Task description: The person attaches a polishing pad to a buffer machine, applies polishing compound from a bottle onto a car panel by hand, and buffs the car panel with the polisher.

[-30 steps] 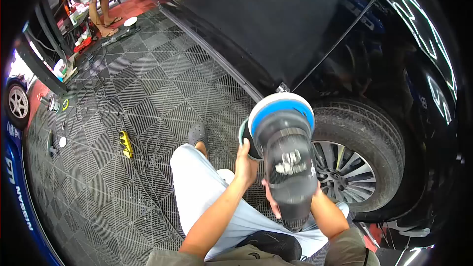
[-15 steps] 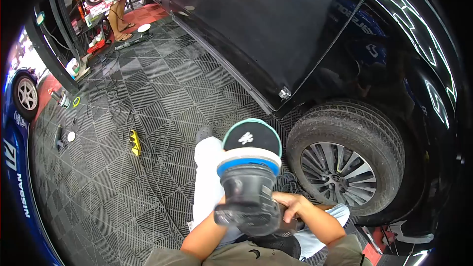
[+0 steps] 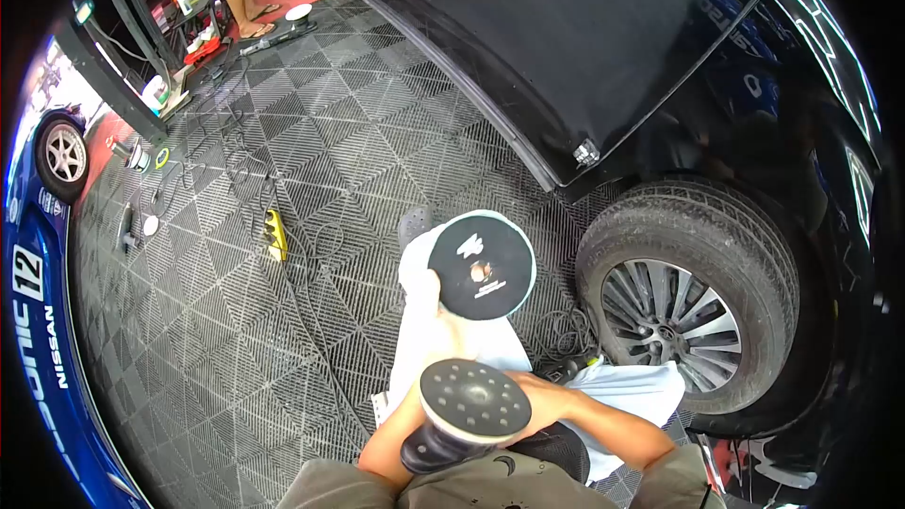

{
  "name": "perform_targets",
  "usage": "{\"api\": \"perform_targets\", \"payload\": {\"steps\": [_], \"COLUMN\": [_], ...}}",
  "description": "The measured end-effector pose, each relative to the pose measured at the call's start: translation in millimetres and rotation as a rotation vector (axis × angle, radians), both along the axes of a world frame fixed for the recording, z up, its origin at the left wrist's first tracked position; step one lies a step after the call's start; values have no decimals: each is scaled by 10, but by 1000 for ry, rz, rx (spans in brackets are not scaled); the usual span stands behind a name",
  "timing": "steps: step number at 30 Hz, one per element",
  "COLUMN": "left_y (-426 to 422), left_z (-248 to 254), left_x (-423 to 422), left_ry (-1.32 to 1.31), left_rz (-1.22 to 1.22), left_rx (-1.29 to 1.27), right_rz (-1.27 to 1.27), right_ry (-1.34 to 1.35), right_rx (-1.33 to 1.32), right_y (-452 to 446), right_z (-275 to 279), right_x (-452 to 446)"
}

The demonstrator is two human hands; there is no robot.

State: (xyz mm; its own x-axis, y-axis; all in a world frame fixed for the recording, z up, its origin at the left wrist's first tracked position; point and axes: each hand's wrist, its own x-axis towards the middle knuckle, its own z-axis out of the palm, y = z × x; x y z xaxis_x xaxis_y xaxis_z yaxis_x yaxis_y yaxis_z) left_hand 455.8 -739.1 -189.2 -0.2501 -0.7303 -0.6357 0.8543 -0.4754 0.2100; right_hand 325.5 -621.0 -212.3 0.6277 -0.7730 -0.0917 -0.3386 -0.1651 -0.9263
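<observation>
Head view shows the left hand [image 3: 431, 288] closed on the left edge of a round polishing pad [image 3: 500, 290], whose black face with white print is turned up toward the camera above the pale trousers [image 3: 509, 344]; glare washes out the hand, and any fingers behind the pad are hidden. Nearer the body and apart from the pad, the polisher [image 3: 436, 449] is held with its perforated backing plate [image 3: 476, 398] bare and facing up; the right hand [image 3: 541, 398] appears wrapped around it behind the plate, most fingers out of sight. The pad should be light and soft, bending if pinched, so its rim makes a fair hold. The polisher looks heavier and rigid, its smooth shell possibly slippery; the body seems a surer grip than the plate, which may turn. Well away, a white tub [image 3: 156, 90] stands at the foot of the dark post [image 3: 118, 85], with a pale bottle [image 3: 186, 3] farther back; the contents of both cannot be made out.
</observation>
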Motion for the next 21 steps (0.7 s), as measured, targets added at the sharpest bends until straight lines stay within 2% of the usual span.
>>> {"api": "perform_targets", "payload": {"steps": [3, 5, 6, 7, 9, 11, 13, 14, 15, 16, 17, 18, 20, 21], "left_y": [-33, -74, -98, -108, -169, -272, -367, -306, -346, -332, -339, -358, -391, -430], "left_z": [-62, -157, -217, -275, -368, -429, -315, -162, -516, -520, -513, -508, -498, -477], "left_x": [-4, -25, -16, -11, -20, -48, -17, 147, 15, 34, 46, 44, 15, -9], "left_ry": [18, 36, 47, 54, 57, 51, 27, -13, 60, 56, 52, 62, -129, -119], "left_rz": [-23, -42, -47, -52, -64, -58, -48, -165, -51, -98, -144, -127, -271, -275], "left_rx": [-77, -155, -196, -245, -325, -395, -437, -424, -412, -410, -408, -404, -443, -436], "right_rz": [-11, -129, -43, 85, 82, 50, -151, -140, -132, -34, 84, 87, 123, 134], "right_ry": [-75, -202, -160, 12, -105, -108, -350, -462, -571, -523, -410, -465, -456, -442], "right_rx": [109, -29, -23, 84, 86, 136, 304, 497, 693, 665, 579, 625, 637, 642], "right_y": [14, -101, -187, -220, -377, -461, -449, -428, -386, -378, -529, -487, -400, -317], "right_z": [28, 139, 155, 156, 366, 605, 912, 964, 1010, 1014, 1251, 1369, 1608, 1656], "right_x": [17, 44, -8, -119, -275, -477, -616, -764, -920, -1053, -1113, -1107, -1163, -1201]}}
